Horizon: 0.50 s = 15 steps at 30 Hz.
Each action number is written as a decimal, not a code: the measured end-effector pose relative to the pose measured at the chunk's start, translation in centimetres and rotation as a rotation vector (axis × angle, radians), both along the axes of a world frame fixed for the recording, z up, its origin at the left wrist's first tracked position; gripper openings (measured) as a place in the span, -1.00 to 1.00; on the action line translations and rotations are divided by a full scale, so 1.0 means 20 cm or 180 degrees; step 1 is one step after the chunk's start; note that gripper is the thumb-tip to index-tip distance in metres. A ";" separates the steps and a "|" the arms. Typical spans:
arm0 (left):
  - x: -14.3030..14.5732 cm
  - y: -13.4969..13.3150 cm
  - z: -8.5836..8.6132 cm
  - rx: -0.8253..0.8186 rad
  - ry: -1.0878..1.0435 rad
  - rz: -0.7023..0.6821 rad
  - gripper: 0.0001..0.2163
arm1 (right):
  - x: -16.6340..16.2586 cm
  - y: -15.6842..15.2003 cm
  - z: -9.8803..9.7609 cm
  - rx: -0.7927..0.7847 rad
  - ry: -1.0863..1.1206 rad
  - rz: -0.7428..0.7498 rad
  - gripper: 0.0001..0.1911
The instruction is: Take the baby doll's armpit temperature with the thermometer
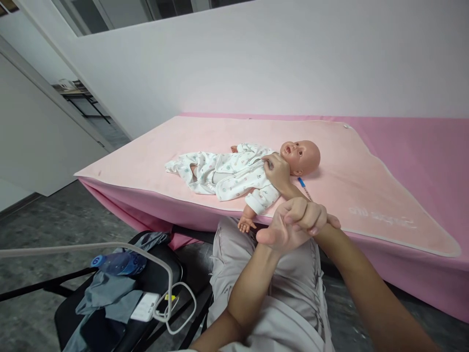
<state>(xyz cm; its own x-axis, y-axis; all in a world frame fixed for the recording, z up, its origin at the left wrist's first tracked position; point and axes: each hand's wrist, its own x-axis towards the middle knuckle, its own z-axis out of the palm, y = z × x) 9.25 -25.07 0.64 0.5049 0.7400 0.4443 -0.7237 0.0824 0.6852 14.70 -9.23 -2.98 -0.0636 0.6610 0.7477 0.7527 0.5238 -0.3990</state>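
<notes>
A baby doll (298, 155) in a white printed romper (227, 176) lies on its back on a pale pink towel (366, 186), head to the right. My right hand (276, 170) rests on the doll's chest just below its chin, fingers curled onto the romper's collar. My left hand (295, 224) is wrapped around my own right wrist, thumb sticking out to the left. The doll's bare hand (246, 224) hangs over the bed's front edge. A thin blue-tipped stick (302, 186) lies beside my right wrist, under the doll's head.
The towel covers a pink bed (421, 142) against a white wall. At lower left a black chair (161, 274) holds grey clothing, a blue bottle (119, 263), a white power bank with cable (146, 307) and a pale hose. My lap shows in beige trousers.
</notes>
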 end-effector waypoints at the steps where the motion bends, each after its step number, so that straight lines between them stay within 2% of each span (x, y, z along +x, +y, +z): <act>1: 0.00 0.00 -0.01 0.0028 -0.0127 -0.0033 -0.31 | 0.00 0.00 0.00 -0.0041 -0.0028 0.0009 -0.77; 5: 0.01 -0.01 -0.04 0.0113 -0.0441 -0.0111 -0.29 | 0.00 0.00 0.00 -0.0143 -0.0132 0.0049 -0.78; 8: 0.00 -0.02 -0.06 0.0093 -0.0384 -0.0146 -0.30 | 0.00 0.01 0.00 -0.0193 -0.0174 0.0061 -0.69; 15: 0.01 -0.01 -0.08 0.0157 -0.0246 -0.0215 -0.34 | 0.01 0.00 0.01 -0.0259 -0.0228 0.0091 -0.68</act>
<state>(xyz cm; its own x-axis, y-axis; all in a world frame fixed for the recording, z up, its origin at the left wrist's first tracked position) 9.45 -25.29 -0.92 0.5156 0.6818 0.5190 -0.7686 0.1002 0.6319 14.98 -9.21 -2.84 -0.1345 0.7165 0.6845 0.7660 0.5134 -0.3869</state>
